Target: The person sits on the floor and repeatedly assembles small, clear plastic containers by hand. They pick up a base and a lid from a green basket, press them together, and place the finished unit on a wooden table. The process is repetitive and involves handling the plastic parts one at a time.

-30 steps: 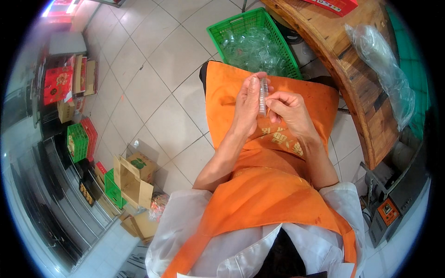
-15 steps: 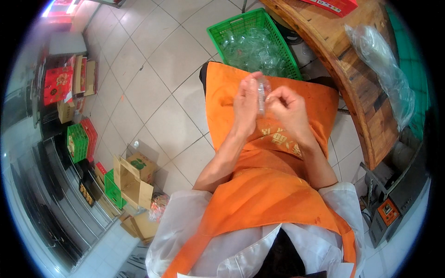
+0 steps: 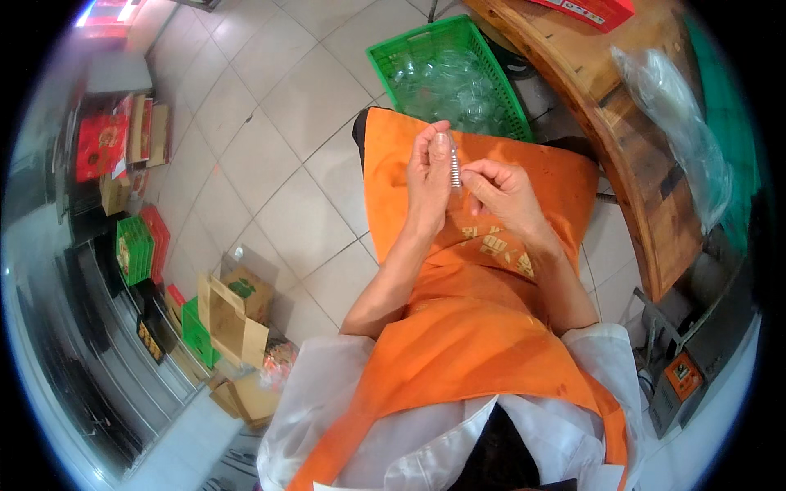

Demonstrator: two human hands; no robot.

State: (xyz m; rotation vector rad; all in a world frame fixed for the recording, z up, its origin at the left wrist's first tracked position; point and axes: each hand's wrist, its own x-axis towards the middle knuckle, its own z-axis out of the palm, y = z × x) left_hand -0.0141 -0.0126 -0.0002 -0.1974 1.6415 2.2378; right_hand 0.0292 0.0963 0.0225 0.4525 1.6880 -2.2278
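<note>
Above my lap, my left hand (image 3: 427, 176) is closed round a small clear plastic piece with a ridged side (image 3: 455, 166), its thumb lying along the top. My right hand (image 3: 501, 190) is close beside it, thumb and forefinger pinched at the lower right edge of the ridged side. Whatever lies between those fingertips is too small or too clear to make out. Just beyond my knees, a green plastic basket (image 3: 379, 61) holds many clear plastic pieces (image 3: 458, 86). An orange apron (image 3: 401, 221) covers my lap under both hands.
To the right curves a wooden table (image 3: 610, 123) with a clear plastic bag (image 3: 675, 114) and a red box (image 3: 589, 10) on it. An open cardboard box (image 3: 233, 323), green crates (image 3: 135, 250) and a dark rack (image 3: 78, 352) stand on the left. Tiled floor (image 3: 286, 155) lies between.
My right hand has drawn slightly down and away from the left. The plastic piece, blurred before, now shows its ridged side clearly. The left hand has shifted a little left.
</note>
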